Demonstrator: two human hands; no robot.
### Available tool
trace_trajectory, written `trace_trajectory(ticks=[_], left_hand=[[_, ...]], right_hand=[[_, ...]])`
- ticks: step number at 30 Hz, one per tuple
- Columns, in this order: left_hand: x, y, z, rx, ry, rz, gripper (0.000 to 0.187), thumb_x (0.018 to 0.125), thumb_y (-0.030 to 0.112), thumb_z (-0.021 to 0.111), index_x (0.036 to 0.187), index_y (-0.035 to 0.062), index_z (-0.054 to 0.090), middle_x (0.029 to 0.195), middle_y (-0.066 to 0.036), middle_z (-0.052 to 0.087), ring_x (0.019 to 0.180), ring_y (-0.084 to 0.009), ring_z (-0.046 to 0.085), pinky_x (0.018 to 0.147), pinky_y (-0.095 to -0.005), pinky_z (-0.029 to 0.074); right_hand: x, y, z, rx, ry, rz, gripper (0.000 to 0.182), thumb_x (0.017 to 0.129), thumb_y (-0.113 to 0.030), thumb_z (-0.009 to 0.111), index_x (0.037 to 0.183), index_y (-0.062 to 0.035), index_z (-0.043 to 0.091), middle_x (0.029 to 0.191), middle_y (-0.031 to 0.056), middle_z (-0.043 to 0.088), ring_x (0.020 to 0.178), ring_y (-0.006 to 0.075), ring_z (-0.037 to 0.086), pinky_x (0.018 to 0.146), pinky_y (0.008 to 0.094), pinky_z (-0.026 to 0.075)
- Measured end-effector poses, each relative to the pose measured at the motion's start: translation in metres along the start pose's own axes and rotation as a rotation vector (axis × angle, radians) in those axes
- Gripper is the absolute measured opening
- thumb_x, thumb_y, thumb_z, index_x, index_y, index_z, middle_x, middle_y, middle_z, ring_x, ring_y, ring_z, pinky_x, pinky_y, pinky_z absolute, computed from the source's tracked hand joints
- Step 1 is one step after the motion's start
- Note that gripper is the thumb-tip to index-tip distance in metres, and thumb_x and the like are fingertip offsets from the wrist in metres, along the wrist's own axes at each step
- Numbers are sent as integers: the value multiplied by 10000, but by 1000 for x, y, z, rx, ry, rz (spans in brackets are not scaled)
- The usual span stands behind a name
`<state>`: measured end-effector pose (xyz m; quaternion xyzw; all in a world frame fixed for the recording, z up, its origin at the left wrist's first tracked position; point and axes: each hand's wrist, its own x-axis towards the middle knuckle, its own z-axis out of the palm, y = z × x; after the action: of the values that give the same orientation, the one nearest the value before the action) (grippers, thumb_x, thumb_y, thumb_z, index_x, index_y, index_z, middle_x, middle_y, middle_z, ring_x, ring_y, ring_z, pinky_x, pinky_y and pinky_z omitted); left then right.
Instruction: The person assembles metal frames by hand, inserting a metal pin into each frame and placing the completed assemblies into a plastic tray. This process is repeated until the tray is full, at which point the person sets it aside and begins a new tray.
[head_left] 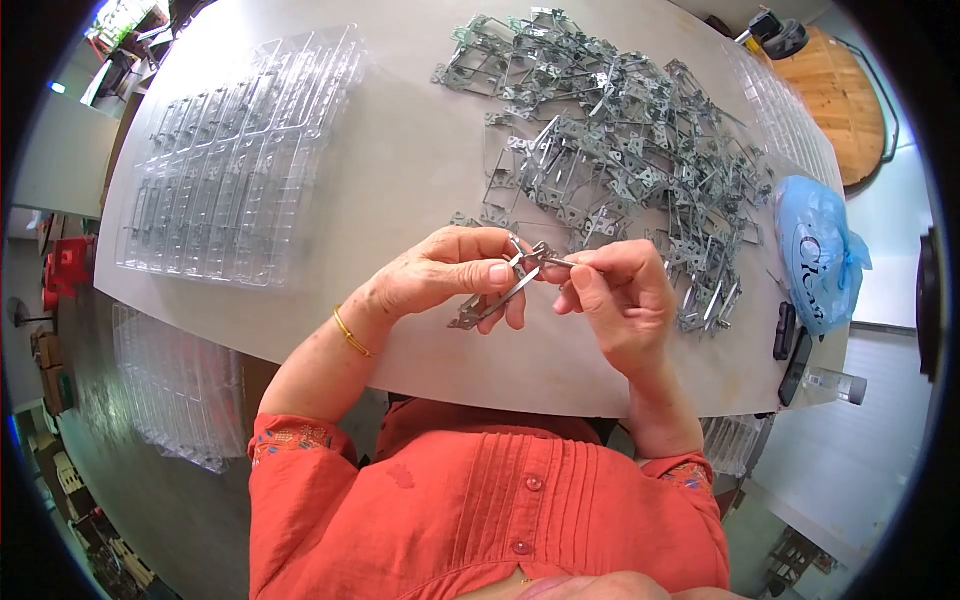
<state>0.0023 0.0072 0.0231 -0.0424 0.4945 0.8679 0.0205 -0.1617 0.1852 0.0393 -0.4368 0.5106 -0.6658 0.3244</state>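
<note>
Close over the front part of the table, my left hand (455, 272) is closed on a metal bracket (515, 290), a grey piece with thin arms and a plate-like end pointing down to the left. My right hand (625, 300) pinches a thin metal rod (556, 262) between thumb and forefinger. The rod's left end meets the bracket's upper part, near my left fingertips. Behind both hands spreads a large heap of similar metal brackets (620, 140), tangled together. A few of its pieces lie right behind my left fingers.
Clear plastic trays (225, 165) holding metal parts are stacked on the table's left side. A blue plastic bag (820, 255) sits at the right edge, with dark objects (790, 350) and a clear bottle (836, 385) nearby. More clear trays (175, 385) stand below the table's left edge.
</note>
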Motion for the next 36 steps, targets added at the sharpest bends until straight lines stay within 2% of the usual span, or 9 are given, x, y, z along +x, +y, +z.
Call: trace_trajectory(ticks=[6,13,22,25,26,28,32,34,36], left_hand=[[1,-3,-4,-3,-32,13,553,954,405,695,1275,-32,586,888,-178,721,685,-178,668,593,-274,512],[1,-1,-2,-6,-22,-18,513,951,356,710,1289,-6,577,913,-181,720,738,-191,676,617,-288,527],[0,-1,-3,-5,0,4,515,935,344,737,1306,28,571,929,-172,724,767,-169,668,682,-282,519],[-1,3,-3,80,67,59,524,924,336,754,1308,35,561,932,-168,727,773,-163,666,689,-280,519],[-2,3,-2,86,69,64,524,924,336,754,1308,35,561,932,-168,727,773,-163,666,689,-280,519],[-3,3,-2,65,98,67,532,906,304,778,1309,42,551,925,-165,731,772,-160,668,686,-279,518],[-5,3,-4,111,94,69,543,876,280,813,1296,43,566,967,-140,727,834,-161,677,712,-280,518],[-5,0,-6,116,43,86,534,858,267,832,1277,39,592,1029,-107,715,919,-165,678,759,-285,521],[-5,3,-6,147,62,85,518,856,267,835,1265,30,623,1072,-79,702,989,-162,667,818,-296,517]], right_hand=[[6,2,0,-566,-57,-488,227,880,61,730,1047,-21,599,897,114,721,679,158,707,527,266,537],[7,6,4,-650,-59,-608,275,838,61,760,1044,-37,605,860,111,715,632,206,693,504,295,529],[-2,6,3,-552,-57,-542,254,866,83,730,1038,-20,574,820,123,702,638,181,675,521,292,529],[-7,7,-1,-231,14,-324,150,971,31,624,1050,-21,508,1016,169,695,723,132,641,657,279,549],[-5,3,1,-230,11,-331,150,971,31,624,1050,-21,508,1016,169,695,723,132,641,657,279,549],[0,-8,7,48,108,-54,89,1014,-15,566,1019,-36,479,1024,163,677,716,128,639,676,270,556],[3,-14,-3,141,14,154,103,1021,-39,564,987,-64,470,960,126,657,699,117,643,661,241,560],[3,-11,-3,162,-8,177,105,1006,-22,581,993,-62,486,1057,146,642,715,105,635,664,229,560],[3,-9,1,-73,21,66,104,992,6,588,1007,-52,503,1158,173,606,749,94,630,683,238,569]])
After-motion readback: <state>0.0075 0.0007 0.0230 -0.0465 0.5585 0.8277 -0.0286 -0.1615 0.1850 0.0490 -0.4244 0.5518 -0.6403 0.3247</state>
